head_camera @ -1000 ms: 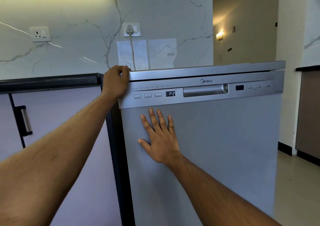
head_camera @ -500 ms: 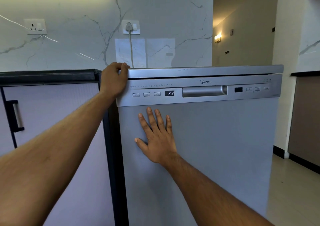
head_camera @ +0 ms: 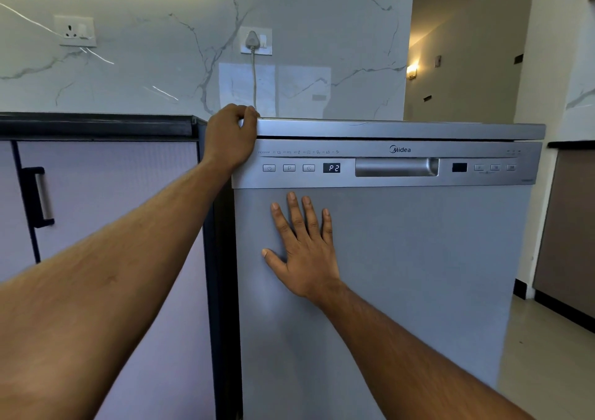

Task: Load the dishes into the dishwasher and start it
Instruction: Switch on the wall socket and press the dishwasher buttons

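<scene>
- right hand (head_camera: 306, 249): fingers straight and spread, palm flat on the door (head_camera: 418, 291), holding nothing.
- door looks closed; no dishes in view, so loading is probably done, though the inside is hidden.
- left hand (head_camera: 230, 136): fingers curled over the top left corner of the dishwasher (head_camera: 402, 129), gripping the edge.
- buttons (head_camera: 289, 168) are just above the right fingertips and right of the left hand; neither hand touches them.
- display (head_camera: 331, 168), above the right fingertips, reads P2: power on, program apparently chosen.
- cannot tell if the cycle is running; pressing start is likely left.
- plug (head_camera: 252, 40) is in its wall socket, above the left fingers.
</scene>
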### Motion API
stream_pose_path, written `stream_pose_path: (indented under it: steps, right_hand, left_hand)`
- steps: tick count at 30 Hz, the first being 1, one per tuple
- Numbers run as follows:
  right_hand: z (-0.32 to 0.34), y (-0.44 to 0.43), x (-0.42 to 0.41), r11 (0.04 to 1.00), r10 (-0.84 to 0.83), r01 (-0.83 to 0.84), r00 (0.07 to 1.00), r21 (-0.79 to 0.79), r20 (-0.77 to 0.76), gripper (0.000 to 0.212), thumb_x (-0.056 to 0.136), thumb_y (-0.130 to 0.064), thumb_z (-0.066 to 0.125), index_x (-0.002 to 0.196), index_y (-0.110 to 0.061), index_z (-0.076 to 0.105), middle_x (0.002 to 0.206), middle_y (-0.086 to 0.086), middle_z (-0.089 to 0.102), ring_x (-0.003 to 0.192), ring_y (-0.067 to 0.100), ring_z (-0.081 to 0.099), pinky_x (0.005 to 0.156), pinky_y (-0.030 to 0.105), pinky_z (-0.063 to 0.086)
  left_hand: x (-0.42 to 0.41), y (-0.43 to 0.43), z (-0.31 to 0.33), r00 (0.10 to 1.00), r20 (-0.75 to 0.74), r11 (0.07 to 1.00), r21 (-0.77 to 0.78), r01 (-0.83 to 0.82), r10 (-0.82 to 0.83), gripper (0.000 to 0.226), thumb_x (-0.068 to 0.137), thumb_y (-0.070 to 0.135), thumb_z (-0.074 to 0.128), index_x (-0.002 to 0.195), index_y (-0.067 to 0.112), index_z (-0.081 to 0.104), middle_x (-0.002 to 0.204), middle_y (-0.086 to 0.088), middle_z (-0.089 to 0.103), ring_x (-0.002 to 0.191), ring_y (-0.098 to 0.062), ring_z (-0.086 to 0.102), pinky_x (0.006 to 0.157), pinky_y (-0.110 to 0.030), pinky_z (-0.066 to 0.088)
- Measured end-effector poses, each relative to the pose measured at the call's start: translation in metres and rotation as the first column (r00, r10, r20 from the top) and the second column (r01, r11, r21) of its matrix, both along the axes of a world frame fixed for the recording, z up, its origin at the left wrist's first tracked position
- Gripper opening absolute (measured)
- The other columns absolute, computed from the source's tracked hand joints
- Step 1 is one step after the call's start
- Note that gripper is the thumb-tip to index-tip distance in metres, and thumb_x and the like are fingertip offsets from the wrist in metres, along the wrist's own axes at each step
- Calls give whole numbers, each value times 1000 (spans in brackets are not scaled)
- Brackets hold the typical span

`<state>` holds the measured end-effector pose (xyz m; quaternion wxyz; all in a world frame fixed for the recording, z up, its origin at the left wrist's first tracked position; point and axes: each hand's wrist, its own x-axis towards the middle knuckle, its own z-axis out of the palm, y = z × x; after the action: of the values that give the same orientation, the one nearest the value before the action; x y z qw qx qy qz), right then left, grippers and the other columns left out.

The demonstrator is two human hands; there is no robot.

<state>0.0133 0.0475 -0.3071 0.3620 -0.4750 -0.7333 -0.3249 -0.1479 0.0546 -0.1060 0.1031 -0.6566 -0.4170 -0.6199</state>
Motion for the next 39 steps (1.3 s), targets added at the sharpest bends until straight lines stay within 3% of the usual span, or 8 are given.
stream_pose_path:
  steps: [4,12,18,22,27,30,35,39]
  right_hand:
    - [0,-2,0,999,8,-7,1000,37,-15,83,92,-60,49,160,-26,15,169,4,2,155,26,0,121,58,7]
    - [-1,-2,0,993,58,-52,997,107,-53,77,92,-57,55,157,-25,30,167,6,16,154,27,11,122,56,9]
    - [8,-21,5,997,76,-77,997,-15,-22,79,88,-42,63,157,-25,30,166,7,15,154,29,13,120,59,16]
    - [28,-46,14,968,103,-98,995,-233,10,88,79,-27,68,158,-27,27,168,6,7,155,27,5,122,56,15]
    - [76,-76,32,818,181,-199,980,-539,-86,71,77,-20,70,145,-18,49,166,8,17,146,32,28,101,51,43]
    - [127,-94,42,626,162,-213,977,-750,-142,56,86,-20,65,141,-16,54,165,9,20,140,34,36,101,47,45]
    - [213,-96,54,383,50,-52,998,-922,-36,32,92,-29,56,123,-27,66,125,0,65,115,27,60,90,34,48]
    - [266,-86,49,390,10,-54,998,-919,-55,24,90,-29,56,107,-29,72,107,-1,73,102,27,65,81,31,50]
  left_hand:
    - [1,0,-2,1000,21,1000,12,5,-5,38,103,29,43,104,5,73,107,-7,69,99,-17,61,82,-23,40]
    - [4,6,-10,996,82,994,104,24,-33,38,100,29,45,92,5,72,94,-9,68,90,-20,59,81,-30,42]
    - [9,6,-7,991,132,996,87,-15,3,39,99,25,47,79,-1,68,81,-12,65,79,-21,55,75,-33,40]
    - [9,-1,0,993,117,999,-36,-27,31,43,99,27,45,76,-1,66,79,-13,63,80,-24,57,73,-34,43]
    - [6,-18,25,998,21,960,-274,-55,63,44,98,28,48,66,2,64,72,-10,61,78,-26,57,66,-32,40]
    - [5,-34,47,997,-69,894,-442,-69,42,42,99,29,48,73,5,72,79,-7,66,84,-23,60,70,-32,45]
    - [1,-57,78,980,-192,785,-614,-83,-47,29,98,23,54,100,6,77,112,-7,72,106,-24,64,92,-37,53]
    - [-5,-63,102,981,-148,656,-754,-30,-126,26,97,18,56,111,6,75,121,-6,70,110,-21,65,100,-33,49]
